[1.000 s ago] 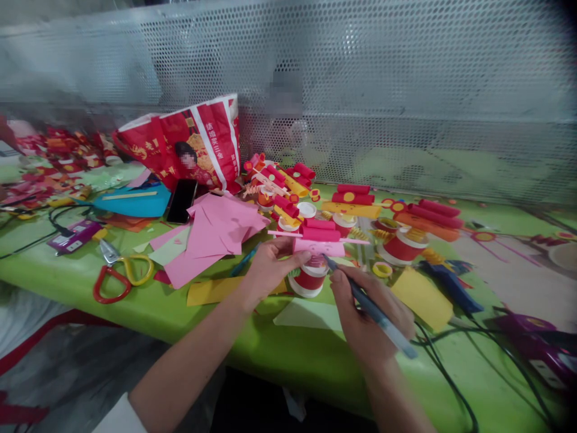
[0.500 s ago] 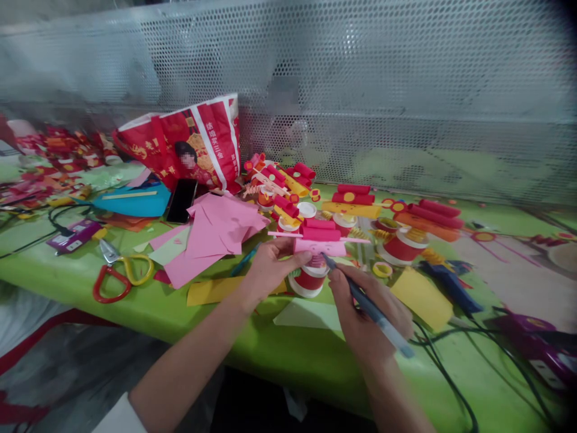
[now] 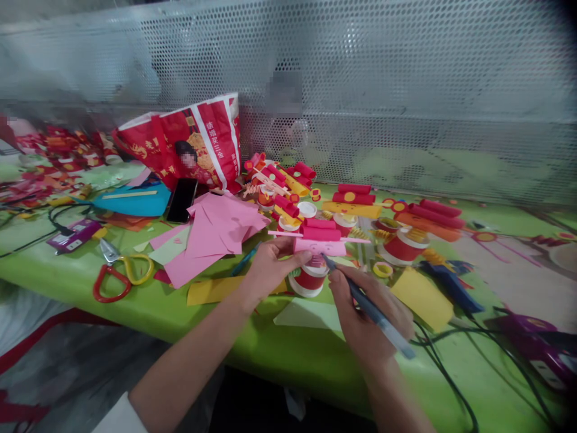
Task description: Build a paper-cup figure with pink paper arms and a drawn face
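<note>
Between my two hands stands a paper figure (image 3: 321,248), with a pink rolled head, a drawn face, a red rolled hat and thin pink side strips. Its base is a red and white paper cup (image 3: 308,281). My left hand (image 3: 269,264) pinches the left side of the pink head between thumb and fingers. In my right hand (image 3: 370,304) is a dark pen (image 3: 376,314), its tip at the lower edge of the face. Under my right wrist lies a pale green paper strip (image 3: 306,314), and a yellow strip (image 3: 216,290) lies beneath my left forearm.
Scissors (image 3: 118,272) with red and yellow handles lie at left. Pink paper sheets (image 3: 216,231), a phone (image 3: 181,200) and a red bag (image 3: 193,144) sit behind. More paper figures (image 3: 401,237) stand at right, near a blue tool (image 3: 453,285) and black cables (image 3: 444,367).
</note>
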`<action>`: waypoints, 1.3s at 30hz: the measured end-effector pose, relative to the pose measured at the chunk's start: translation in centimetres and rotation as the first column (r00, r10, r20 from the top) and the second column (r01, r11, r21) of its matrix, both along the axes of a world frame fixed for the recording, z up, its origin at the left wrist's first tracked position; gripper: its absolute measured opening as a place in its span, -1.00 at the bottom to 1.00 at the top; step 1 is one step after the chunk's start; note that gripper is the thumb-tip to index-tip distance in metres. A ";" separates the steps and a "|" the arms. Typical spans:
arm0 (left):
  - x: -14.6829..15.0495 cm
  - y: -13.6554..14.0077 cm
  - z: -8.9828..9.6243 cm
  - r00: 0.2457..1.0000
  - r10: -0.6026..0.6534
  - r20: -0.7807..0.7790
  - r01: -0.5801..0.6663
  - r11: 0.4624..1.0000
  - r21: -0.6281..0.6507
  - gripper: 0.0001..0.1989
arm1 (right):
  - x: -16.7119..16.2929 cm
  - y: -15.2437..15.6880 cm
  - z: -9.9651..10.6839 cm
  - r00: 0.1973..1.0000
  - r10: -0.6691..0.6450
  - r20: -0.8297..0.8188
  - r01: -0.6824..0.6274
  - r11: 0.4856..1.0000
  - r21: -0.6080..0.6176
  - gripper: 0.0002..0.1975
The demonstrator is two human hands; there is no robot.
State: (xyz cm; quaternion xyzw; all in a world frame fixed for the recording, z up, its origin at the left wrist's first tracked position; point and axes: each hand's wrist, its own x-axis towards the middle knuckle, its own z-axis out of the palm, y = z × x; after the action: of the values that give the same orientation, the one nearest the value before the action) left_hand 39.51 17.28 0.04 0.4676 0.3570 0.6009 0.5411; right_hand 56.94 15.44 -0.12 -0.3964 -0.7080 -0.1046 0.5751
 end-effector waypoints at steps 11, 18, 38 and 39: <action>0.0 0.0 0.0 1.000 -0.004 0.001 0.004 1.000 -0.010 -0.63 | 0.0 0.1 -0.1 1.000 -0.005 -0.022 0.005 1.000 0.014 -0.85; -0.1 -0.1 0.0 1.000 0.007 0.002 -0.007 1.000 -0.022 -0.63 | 0.1 0.1 -0.1 1.000 -0.031 0.003 0.031 0.999 0.030 -0.87; 0.0 0.0 -0.1 1.000 0.005 0.002 -0.005 1.000 0.001 -0.65 | 0.0 0.2 0.0 1.000 0.013 0.011 -0.013 0.999 0.040 -0.84; 0.0 0.0 -0.1 1.000 0.004 0.005 -0.004 1.000 0.001 -0.65 | 0.0 0.2 0.0 1.000 0.008 0.015 -0.008 0.999 0.036 -0.84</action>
State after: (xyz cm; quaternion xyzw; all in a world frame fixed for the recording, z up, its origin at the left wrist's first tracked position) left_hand 39.52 17.31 -0.04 0.4658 0.3563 0.6032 0.5405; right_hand 56.97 15.65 -0.10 -0.3822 -0.7118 -0.1181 0.5773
